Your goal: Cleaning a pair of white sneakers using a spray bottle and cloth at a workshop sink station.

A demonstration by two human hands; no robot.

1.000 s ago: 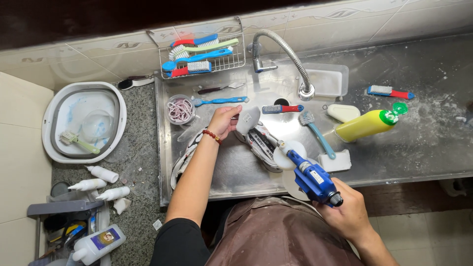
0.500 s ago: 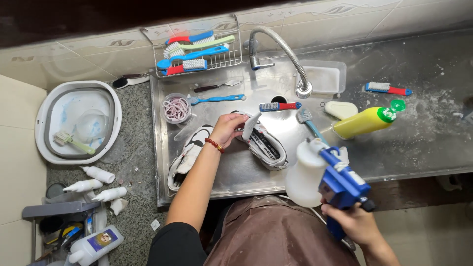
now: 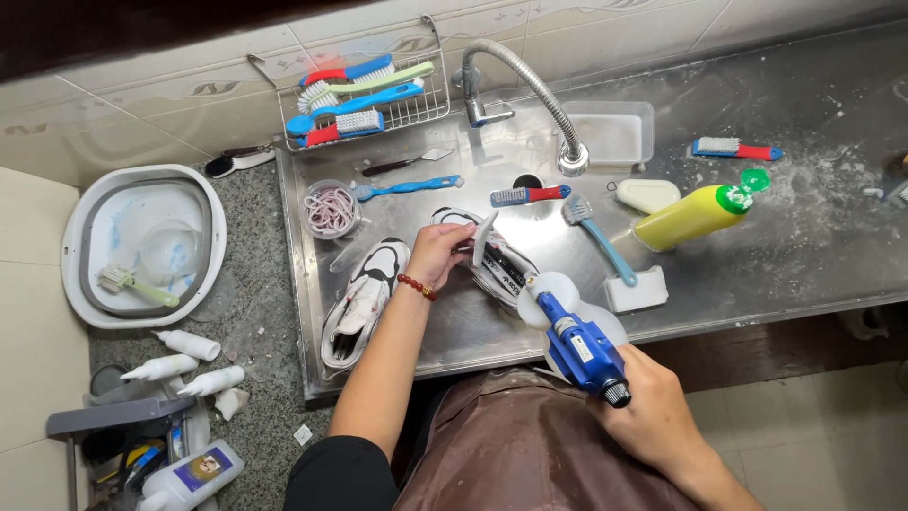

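Since 0.5 s ago: blue spray gun (image 3: 579,345) swung back, nozzle now at the sneaker (image 3: 497,265) | right hand (image 3: 653,412) fingers wrapped round gun grip, lower centre-right | left hand (image 3: 437,254) fingers pinching sneaker tongue, frame centre | second sneaker (image 3: 359,303) lies left on steel desk (image 3: 757,274).

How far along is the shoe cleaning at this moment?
Done: nothing looks finished; I cannot tell if either shoe is clean.
In hand: the left hand grips the sneaker in the steel sink, while the right hand aims the blue spray gun at it.
Left: the second sneaker lies untouched beside it, and the brushes sit in the wire rack.
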